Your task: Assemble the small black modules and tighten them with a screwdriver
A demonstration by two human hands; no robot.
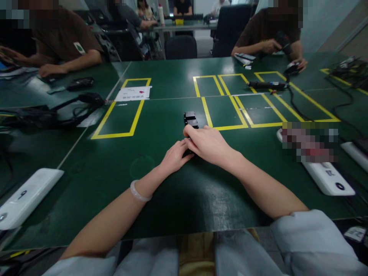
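Near the middle of the green table, both my hands meet around a black blocky part, whose far end sticks out beyond my fingers. My right hand lies over its near portion, fingers bent around it. From the left, my left hand pinches at the near end, its fingertips touching my right fingers. Most of the near end is hidden under the hands, so I cannot tell its full shape or what exactly it is.
Yellow tape rectangles mark the table. A paper sheet lies ahead left. White devices sit left and right. A black power tool with a cable lies ahead right. Co-workers sit across; one holds a dark tool.
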